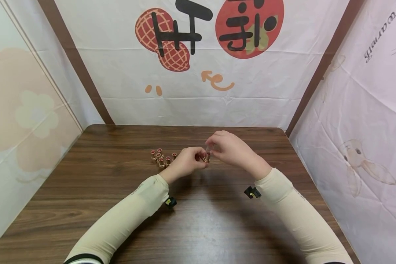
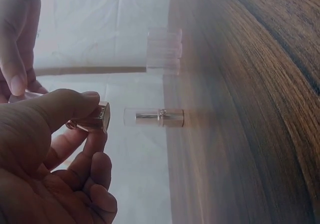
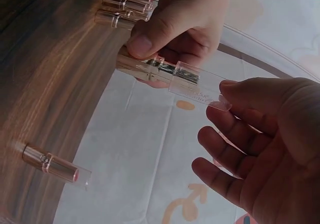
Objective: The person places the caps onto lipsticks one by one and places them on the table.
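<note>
My left hand [image 1: 188, 161] pinches the gold base of a lipstick [image 3: 150, 66] between thumb and fingers, above the table. Opposite it, my right hand [image 1: 231, 150] pinches the far end of a clear lipstick cap [image 3: 202, 86]. In the right wrist view, the cap's open end overlaps the tip of the tube; how far it is seated I cannot tell. A second lipstick [image 2: 160, 117] wearing a clear cap stands upright on the table beyond the hands. Several uncapped gold lipsticks with red tops [image 1: 161, 160] stand in a cluster left of my left hand.
Several clear caps [image 2: 164, 51] stand together on the wooden table [image 1: 118, 176] in the left wrist view; the hands hide them from the head view. A printed cloth [image 1: 191, 106] hangs behind the table's far edge, with more cloth at both sides.
</note>
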`<state>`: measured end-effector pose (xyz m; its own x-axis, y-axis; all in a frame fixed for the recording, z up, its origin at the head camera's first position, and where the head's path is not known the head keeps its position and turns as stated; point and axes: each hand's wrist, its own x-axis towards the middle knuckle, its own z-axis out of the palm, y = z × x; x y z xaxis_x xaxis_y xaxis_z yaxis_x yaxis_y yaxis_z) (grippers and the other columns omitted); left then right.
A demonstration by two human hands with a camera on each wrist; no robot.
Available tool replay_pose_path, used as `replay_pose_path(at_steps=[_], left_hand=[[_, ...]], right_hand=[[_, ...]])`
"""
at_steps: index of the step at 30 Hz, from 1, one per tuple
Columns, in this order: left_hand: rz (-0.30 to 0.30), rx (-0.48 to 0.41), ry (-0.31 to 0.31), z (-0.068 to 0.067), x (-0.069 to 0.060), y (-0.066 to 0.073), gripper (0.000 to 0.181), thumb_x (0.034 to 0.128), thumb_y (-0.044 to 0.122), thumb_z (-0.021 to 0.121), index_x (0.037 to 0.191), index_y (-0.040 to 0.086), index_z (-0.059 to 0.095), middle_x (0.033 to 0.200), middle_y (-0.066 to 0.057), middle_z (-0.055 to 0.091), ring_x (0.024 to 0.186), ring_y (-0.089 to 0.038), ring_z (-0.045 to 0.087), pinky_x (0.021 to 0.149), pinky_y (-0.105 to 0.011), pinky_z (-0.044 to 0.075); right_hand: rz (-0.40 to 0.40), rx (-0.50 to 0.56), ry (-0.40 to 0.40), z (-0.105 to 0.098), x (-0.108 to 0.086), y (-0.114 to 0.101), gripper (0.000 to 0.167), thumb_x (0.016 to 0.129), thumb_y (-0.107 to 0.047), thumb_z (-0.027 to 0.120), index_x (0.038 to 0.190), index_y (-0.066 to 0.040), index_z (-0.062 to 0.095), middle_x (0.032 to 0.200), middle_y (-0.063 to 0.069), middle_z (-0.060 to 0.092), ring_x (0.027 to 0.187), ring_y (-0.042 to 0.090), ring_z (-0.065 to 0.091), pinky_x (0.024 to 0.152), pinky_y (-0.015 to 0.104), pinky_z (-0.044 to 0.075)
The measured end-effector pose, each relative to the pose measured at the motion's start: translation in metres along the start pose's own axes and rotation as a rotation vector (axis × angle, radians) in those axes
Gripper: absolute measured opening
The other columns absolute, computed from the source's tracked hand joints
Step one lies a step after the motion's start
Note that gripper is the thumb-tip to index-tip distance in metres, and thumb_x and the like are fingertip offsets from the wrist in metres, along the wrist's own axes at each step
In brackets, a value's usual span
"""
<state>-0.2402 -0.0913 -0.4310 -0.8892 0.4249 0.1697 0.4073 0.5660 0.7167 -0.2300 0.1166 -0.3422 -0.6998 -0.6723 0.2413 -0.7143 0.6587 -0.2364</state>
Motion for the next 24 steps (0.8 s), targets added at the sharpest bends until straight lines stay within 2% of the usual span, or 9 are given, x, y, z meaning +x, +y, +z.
replay_pose_path(at_steps=[13, 24], left_hand=[[0.046, 0.031, 0.052, -0.003, -0.001, 0.005, 0.017, 0.0840, 0.018, 0.084, 0.093, 0.017, 0.070, 0.088, 0.005, 0.069, 0.080, -0.012, 0.061, 0.073, -0.028, 0.051], [0.061, 0.066, 0.060, 0.003, 0.003, 0.001, 0.016, 0.0836, 0.016, 0.084, 0.093, 0.016, 0.071, 0.088, 0.004, 0.070, 0.086, -0.023, 0.066, 0.075, -0.030, 0.050]], right_hand=[[-0.020, 0.014, -0.010, 0.009, 0.004, 0.001, 0.021, 0.094, -0.014, 0.073, 0.115, -0.012, 0.073, 0.111, -0.001, 0.068, 0.107, 0.017, 0.062, 0.092, 0.037, 0.053], [0.027, 0.054, -0.035, 0.013, 0.004, 0.004, 0.022, 0.095, -0.014, 0.073, 0.117, -0.011, 0.072, 0.114, 0.001, 0.069, 0.108, 0.016, 0.066, 0.095, 0.034, 0.053]])
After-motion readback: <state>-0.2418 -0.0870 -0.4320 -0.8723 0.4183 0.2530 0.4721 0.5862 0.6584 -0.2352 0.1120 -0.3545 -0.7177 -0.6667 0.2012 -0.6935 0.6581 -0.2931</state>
